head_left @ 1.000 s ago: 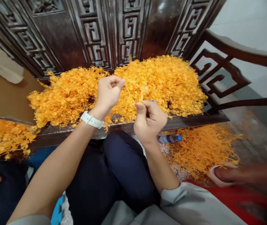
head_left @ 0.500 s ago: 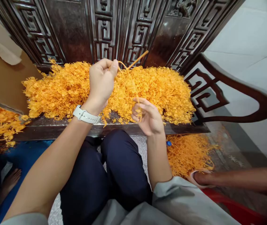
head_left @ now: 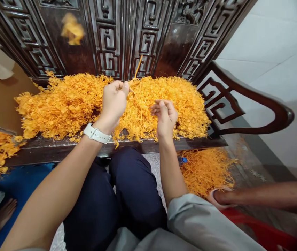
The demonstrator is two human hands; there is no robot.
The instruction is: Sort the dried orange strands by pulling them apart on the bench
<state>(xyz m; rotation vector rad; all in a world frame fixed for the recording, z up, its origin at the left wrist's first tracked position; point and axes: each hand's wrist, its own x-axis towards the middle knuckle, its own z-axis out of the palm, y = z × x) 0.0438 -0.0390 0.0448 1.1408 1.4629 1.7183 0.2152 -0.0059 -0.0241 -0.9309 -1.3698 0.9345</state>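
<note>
In left hand (head_left: 114, 104), orange stem (head_left: 138, 66)

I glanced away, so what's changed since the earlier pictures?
The right hand has moved right, seemingly letting go of the orange strand. A blurred orange clump has appeared before the carved panels. The left hand still pinches the strand; the orange heap stays on the bench.

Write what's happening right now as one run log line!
left hand: pinching orange strand | right hand: half-curled, grip unclear | orange pile: on dark bench | blurred orange piece: before carved back
</note>
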